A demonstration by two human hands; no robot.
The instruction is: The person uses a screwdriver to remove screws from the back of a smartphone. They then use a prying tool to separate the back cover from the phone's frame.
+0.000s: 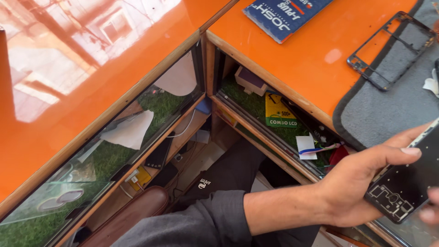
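Note:
My left hand (pixel 361 183) reaches in from the bottom in a grey sleeve and grips a black phone panel (pixel 404 183) at the right edge, thumb along its upper side. The panel's inner face shows thin white outlines. Only a fingertip or two of my right hand (pixel 431 208) shows at the right border, touching the panel's lower corner. Above them, an empty black phone frame (pixel 388 50) lies half on a grey work mat (pixel 388 114) and half on the orange counter (pixel 292 59).
A blue packet (pixel 283 13) lies at the counter's top edge. Glass display cases below hold green turf, white paper (pixel 130 130), a yellow-green box (pixel 279 112) and small parts. A second orange counter (pixel 68 68) runs along the left. A brown leather item (pixel 132 215) sits low down.

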